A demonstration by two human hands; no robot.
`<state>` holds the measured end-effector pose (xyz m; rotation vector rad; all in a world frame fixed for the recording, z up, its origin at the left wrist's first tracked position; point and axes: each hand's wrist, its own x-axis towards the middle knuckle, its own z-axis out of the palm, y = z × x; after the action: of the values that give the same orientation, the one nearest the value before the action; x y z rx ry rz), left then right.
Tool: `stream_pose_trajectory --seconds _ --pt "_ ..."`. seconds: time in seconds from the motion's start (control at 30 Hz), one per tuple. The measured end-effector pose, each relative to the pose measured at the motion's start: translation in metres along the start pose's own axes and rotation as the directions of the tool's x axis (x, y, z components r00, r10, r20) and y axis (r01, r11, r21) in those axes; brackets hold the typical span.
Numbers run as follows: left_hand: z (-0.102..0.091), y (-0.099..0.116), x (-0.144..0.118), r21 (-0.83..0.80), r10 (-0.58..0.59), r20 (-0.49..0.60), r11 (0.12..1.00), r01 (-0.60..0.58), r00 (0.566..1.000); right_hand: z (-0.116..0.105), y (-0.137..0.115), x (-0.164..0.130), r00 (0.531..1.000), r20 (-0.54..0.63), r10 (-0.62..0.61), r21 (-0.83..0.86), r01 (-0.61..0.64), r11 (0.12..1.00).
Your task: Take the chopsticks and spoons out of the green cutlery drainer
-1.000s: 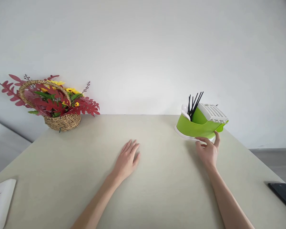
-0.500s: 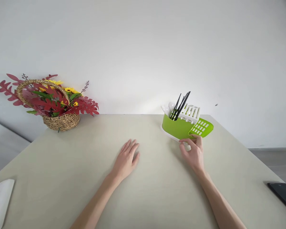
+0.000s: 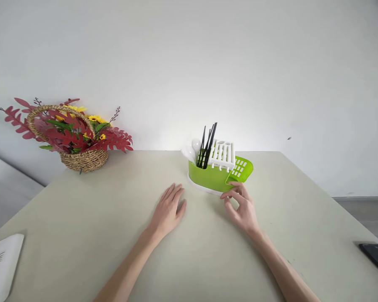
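Green cutlery drainer (image 3: pixel 211 176) now sits leftward, right hand (image 3: pixel 242 207) touching.

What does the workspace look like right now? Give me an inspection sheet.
Surface: beige table, matte.
Job's things: green cutlery drainer near the back edge, upright, holding black chopsticks, white spoons and a white rack insert.
Clutter: flower basket back left; white paper at the left edge; black phone at the right edge.
Grips: left hand flat on the table, open; right hand with fingertips at the drainer's front right corner, not closed round it.
Cables: nothing seen.
Surroundings: plain white wall; grey floor at right.
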<state>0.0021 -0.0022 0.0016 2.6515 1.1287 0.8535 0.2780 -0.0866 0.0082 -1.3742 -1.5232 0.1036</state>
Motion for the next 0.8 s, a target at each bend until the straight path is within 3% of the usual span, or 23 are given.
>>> stream_pose_trajectory --seconds 0.1,0.2,0.27,0.47,0.67,0.8 --pt "-0.001 -0.002 0.001 -0.077 -0.124 -0.064 0.99 0.119 0.99 0.005 -0.009 -0.003 1.0 0.019 -0.014 0.059 0.013 0.998" --pt "-0.004 -0.006 0.003 -0.192 -0.323 -0.123 0.936 0.296 0.938 0.009 -0.016 -0.005 0.999 0.034 -0.036 0.096 0.033 0.995" --pt "-0.006 -0.007 0.005 -0.281 -0.402 -0.13 0.892 0.355 0.906 0.011 -0.021 -0.007 0.997 0.047 -0.055 0.11 0.05 0.993" --pt "-0.009 -0.013 0.008 -0.553 -0.528 -0.16 0.748 0.368 0.834 0.016 -0.031 -0.01 0.996 0.049 -0.079 0.127 0.072 0.989" --pt "-0.01 -0.016 0.011 -0.65 -0.623 -0.148 0.647 0.399 0.768 0.02 -0.033 -0.012 0.995 0.028 -0.1 0.094 0.097 0.991" --pt "-0.01 -0.014 0.012 -0.709 -0.641 -0.151 0.6 0.369 0.753 0.021 -0.029 -0.01 0.994 -0.108 -0.012 0.091 0.022 0.996"
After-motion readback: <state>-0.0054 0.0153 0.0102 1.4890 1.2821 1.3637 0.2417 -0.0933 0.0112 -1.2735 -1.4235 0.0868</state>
